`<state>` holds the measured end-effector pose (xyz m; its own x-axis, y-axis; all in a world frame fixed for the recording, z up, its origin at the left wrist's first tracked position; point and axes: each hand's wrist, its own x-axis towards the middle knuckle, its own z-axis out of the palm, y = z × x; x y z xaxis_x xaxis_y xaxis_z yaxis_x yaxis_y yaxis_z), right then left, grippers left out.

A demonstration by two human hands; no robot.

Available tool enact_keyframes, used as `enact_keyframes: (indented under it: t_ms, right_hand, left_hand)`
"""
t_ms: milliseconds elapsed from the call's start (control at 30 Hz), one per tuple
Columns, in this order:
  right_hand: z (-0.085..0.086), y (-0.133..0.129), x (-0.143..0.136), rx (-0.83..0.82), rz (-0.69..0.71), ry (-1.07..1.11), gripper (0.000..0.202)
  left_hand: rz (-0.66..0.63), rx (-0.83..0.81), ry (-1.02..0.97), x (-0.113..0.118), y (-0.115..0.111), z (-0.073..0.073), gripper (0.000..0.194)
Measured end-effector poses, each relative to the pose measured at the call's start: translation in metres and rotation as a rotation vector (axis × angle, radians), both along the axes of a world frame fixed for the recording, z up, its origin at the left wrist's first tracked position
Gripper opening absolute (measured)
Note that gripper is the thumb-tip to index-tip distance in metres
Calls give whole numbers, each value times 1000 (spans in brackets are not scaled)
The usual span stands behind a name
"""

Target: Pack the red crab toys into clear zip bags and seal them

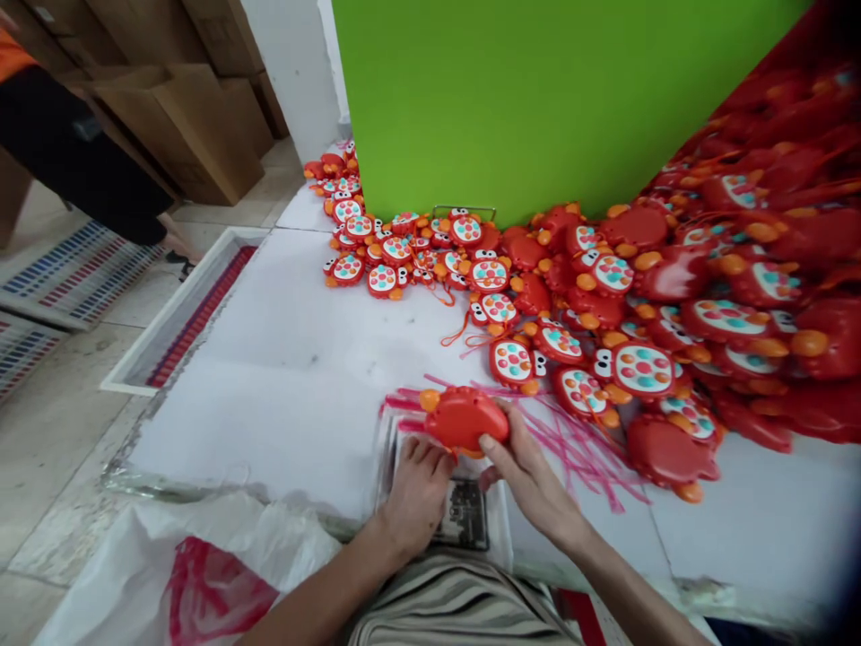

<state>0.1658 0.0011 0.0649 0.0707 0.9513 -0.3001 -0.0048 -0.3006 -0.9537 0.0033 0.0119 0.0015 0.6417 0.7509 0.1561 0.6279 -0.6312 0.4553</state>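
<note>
My right hand [521, 462] grips a red toy animal [466, 418] by its right end, thumb on the plain red back that faces up. An orange knob sticks out at the toy's left end. Just below its lower edge is my left hand [422, 489], fingers drawn together in a pinch; what lies between them is hidden. Under both hands sits a shallow tray [499, 529] with a dark picture-like piece [467, 513] in it. Pink strips [571, 440] are strewn on the white table to the right, some reaching behind the toy.
A large heap of similar red toys [642, 368] covers the table's right and back, against a green panel [538, 99]. A white plastic bag [269, 538] lies at front left. Beyond the table's left edge are a white crate [127, 381], cardboard boxes [195, 135] and a standing person [73, 135].
</note>
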Motion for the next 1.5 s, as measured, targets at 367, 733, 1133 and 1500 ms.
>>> enact_keyframes:
  t_ms: [367,733,1133,1500]
  right_hand:
    - [-11,-14,12,-15,328,-571,54]
    - [-6,-11,12,7,387,-624,54]
    - [20,15,12,237,735,-855,52]
    - [7,11,-6,400,778,-1145,33]
  left_hand:
    - [93,68,-136,-31,-1,34,15]
    - [440,-623,-407,-38,29,44,17]
    - [462,-703,-599,-24,31,40,16]
    - [463,-813,-723,-25,25,36,16]
